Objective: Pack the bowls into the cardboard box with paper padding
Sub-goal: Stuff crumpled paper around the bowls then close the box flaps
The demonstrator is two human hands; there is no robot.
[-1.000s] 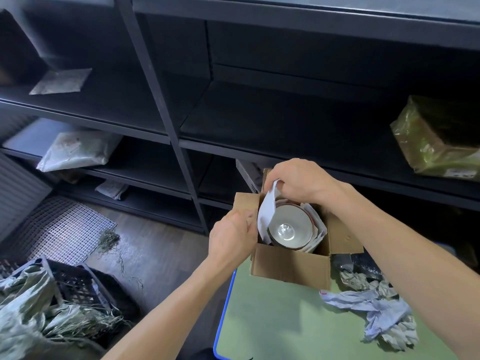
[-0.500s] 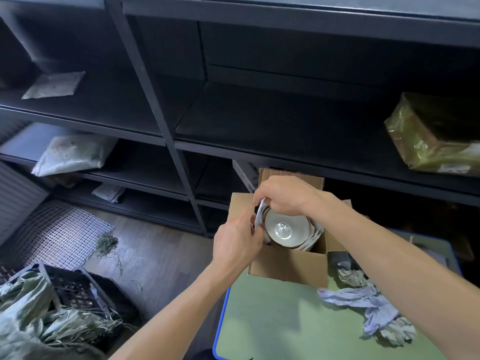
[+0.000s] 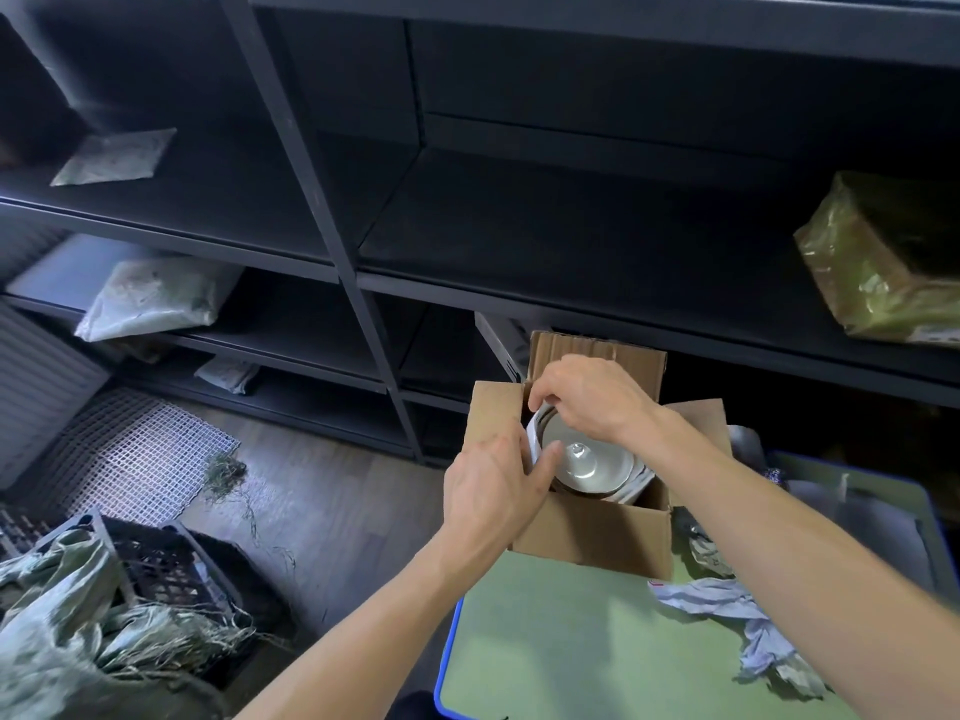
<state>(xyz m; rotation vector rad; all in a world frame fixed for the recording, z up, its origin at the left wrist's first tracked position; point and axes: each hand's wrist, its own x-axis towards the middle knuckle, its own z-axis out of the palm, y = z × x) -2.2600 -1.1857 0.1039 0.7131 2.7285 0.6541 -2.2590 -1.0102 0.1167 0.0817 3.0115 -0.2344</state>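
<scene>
Count: 1 cardboard box [image 3: 592,537] on green tabletop [image 3: 571,641], centre-right of frame. We see 1 bowl [image 3: 592,465] inside, more rims under it, no. unclear. 1 strip of paper padding [image 3: 535,441] at the bowl's left edge, 1 crumpled paper heap [image 3: 727,605] lower right. 2 hands: right hand [image 3: 587,397] fingers pinch the strip's top, left hand [image 3: 488,491] thumb and fingers pinch it lower down. Vs 1 s ago: strip was lifted above the rim, now tucked down beside the bowl.
</scene>
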